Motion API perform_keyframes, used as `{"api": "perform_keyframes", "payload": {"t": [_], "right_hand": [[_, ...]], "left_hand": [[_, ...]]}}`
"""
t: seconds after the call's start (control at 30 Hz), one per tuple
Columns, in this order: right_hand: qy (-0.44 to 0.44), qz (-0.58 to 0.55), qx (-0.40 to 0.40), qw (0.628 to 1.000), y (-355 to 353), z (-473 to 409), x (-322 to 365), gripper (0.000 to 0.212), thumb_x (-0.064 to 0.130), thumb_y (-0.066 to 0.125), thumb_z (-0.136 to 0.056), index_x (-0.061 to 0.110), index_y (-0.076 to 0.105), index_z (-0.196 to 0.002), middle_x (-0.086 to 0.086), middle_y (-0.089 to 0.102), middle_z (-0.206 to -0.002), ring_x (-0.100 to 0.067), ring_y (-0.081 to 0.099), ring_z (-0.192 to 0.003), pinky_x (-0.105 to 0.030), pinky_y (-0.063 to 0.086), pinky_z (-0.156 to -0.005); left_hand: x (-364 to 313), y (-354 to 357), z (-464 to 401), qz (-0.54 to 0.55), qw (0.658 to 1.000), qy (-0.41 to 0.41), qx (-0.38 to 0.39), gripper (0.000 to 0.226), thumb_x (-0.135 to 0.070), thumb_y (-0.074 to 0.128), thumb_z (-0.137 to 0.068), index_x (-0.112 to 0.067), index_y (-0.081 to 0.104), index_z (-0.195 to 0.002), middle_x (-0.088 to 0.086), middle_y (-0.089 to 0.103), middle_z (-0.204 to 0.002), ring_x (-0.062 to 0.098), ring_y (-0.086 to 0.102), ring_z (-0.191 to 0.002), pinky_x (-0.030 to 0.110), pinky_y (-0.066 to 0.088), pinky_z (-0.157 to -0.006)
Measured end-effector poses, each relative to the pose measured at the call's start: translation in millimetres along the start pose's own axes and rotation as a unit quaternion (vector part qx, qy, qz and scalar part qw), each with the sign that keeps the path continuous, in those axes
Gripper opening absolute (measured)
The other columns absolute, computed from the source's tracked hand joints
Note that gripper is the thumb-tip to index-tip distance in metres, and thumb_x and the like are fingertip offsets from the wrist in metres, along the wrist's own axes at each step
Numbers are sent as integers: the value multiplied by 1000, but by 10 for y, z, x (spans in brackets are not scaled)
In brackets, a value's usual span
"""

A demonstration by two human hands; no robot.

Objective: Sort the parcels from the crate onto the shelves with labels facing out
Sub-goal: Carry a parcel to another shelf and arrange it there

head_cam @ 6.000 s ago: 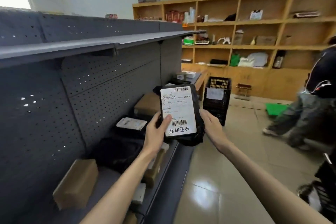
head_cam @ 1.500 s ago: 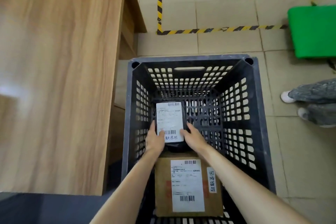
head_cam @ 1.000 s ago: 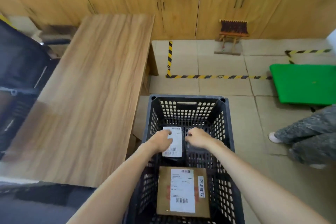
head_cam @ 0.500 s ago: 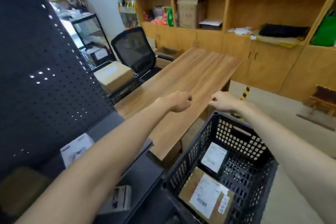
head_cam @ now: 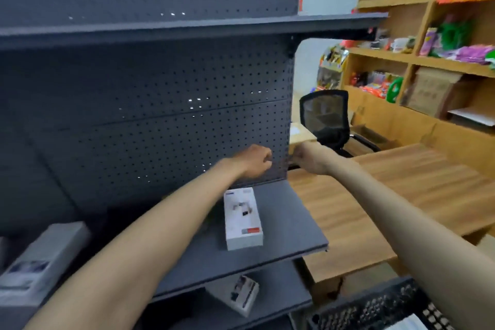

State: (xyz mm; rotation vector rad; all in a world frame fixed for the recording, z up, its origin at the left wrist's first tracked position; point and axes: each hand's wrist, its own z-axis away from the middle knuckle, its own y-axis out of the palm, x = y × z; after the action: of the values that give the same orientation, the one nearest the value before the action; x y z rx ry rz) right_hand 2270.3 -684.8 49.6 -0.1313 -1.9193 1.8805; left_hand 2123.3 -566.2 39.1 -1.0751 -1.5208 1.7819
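Head view shows both hands, left hand [head_cam: 255, 162] and right hand [head_cam: 312, 158], curled and empty before the grey shelf [head_cam: 281, 225], while remaining parcels sit low in the black crate [head_cam: 375, 308], likely between picks, beside the wooden bench [head_cam: 388, 195].

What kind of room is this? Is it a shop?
Probably a small shop's stockroom or parcel room. A grey metal shelf holds a white box, wooden shelves are crowded with colourful packets, and a desk with an office chair stands nearby.
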Motion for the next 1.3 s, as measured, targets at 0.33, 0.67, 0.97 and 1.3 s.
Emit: {"api": "perform_keyframes", "payload": {"t": [0.33, 0.67, 0.97, 1.3], "right_hand": [[-230, -3, 56, 972, 477, -486, 3144, 26, 33, 40, -102, 16, 56, -91, -6, 61, -92, -27, 62, -94, -37, 48, -79], [-456, -29, 76, 887, 1305, 171, 6370, 25, 35, 49, -99, 16, 62, -110, -7, 64, -115, -24, 61, -100, -36, 50, -79], [-640, -7, 89, 763, 1869, 1538, 8614, 28, 37, 45, -101, 14, 61, -102, -4, 65, -102, -29, 62, -97, -39, 51, -76], [-747, 0, 107, 656, 2268, 2682, 10129, 33, 38, 43, -98, 16, 59, -117, -8, 57, -123, -30, 56, -113, -41, 48, -91]], "left_hand": [[2164, -697, 2148, -62, 959, -269, -63, 47, -46, 38, -104, -23, 47, -144, 10, 56, -141, 31, 57, -121, 39, 47, -95], [3607, -1006, 5204, -125, 851, -487, -152, 45, -46, 41, -102, -13, 55, -130, 13, 58, -133, 34, 51, -126, 44, 43, -101], [3793, -1049, 7805, -94, 705, -680, -177, 45, -46, 39, -102, -15, 55, -130, 11, 57, -134, 34, 50, -126, 47, 42, -99], [3914, -1015, 9358, -83, 574, -793, -189, 48, -46, 42, -101, -19, 52, -139, 7, 56, -141, 29, 50, -129, 43, 44, -102]]}}
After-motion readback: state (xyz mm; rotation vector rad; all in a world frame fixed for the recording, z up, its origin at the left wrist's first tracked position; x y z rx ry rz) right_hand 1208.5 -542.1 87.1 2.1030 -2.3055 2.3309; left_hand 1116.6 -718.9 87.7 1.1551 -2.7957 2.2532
